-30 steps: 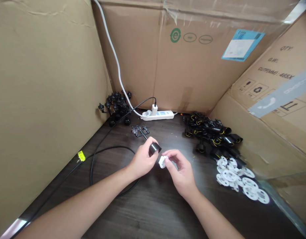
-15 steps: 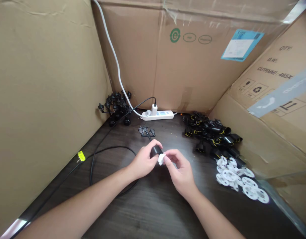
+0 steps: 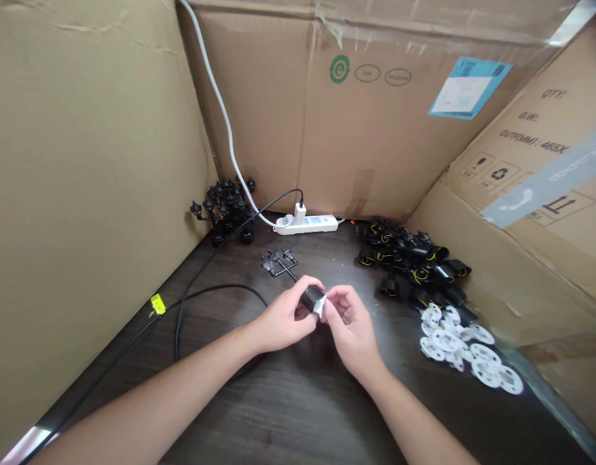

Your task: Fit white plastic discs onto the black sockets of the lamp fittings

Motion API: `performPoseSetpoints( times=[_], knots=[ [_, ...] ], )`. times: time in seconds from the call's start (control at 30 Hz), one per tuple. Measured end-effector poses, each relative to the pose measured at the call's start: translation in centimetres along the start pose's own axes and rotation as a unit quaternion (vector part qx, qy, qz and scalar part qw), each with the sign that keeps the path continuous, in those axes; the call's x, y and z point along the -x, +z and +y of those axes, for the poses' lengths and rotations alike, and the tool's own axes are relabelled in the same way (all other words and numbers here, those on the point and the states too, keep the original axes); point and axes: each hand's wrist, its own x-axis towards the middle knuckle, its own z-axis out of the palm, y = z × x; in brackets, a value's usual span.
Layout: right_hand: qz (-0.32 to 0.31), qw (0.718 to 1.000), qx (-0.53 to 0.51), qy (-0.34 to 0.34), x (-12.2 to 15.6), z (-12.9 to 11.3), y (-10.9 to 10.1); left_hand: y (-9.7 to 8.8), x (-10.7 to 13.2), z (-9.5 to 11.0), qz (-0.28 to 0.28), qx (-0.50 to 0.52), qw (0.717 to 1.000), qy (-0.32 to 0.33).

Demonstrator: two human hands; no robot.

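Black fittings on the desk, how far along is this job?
Apparently done: a heap of black fittings with yellow wire on the right. In hand: the left hand holds a black cylinder, and the right hand holds a white piece against its end. Left: a pile of white discs and a cluster of black parts at the back left.

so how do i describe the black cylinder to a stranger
On the dark wooden table inside cardboard walls, find the left hand and right hand meeting. The left hand grips a short black cylinder with a white piece at its end. Unlike the black parts heaped to the right, it is in hand.
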Motion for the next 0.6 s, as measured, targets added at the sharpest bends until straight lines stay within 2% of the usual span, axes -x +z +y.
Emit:
performPoseSetpoints(
  times=[0.33,0.5,0.6],
  knots=[
    [-0.028,0.994,-0.072,0.076,-0.22,0.08,-0.08,0.09,0.09,-0.59,-0.003,-0.038,0.999,0.005],
    [-0.034,0.99,-0.088,0.106,-0.43,0.08,0.01,0.12,-0.01,-0.58,-0.032,-0.003,0.999,0.028],
    [-0.032,0.99,-0.076,0.115,-0.46,0.14,0.02,0.1,0.04,-0.5,-0.041,0.014,0.999,0.022]
  ],
)
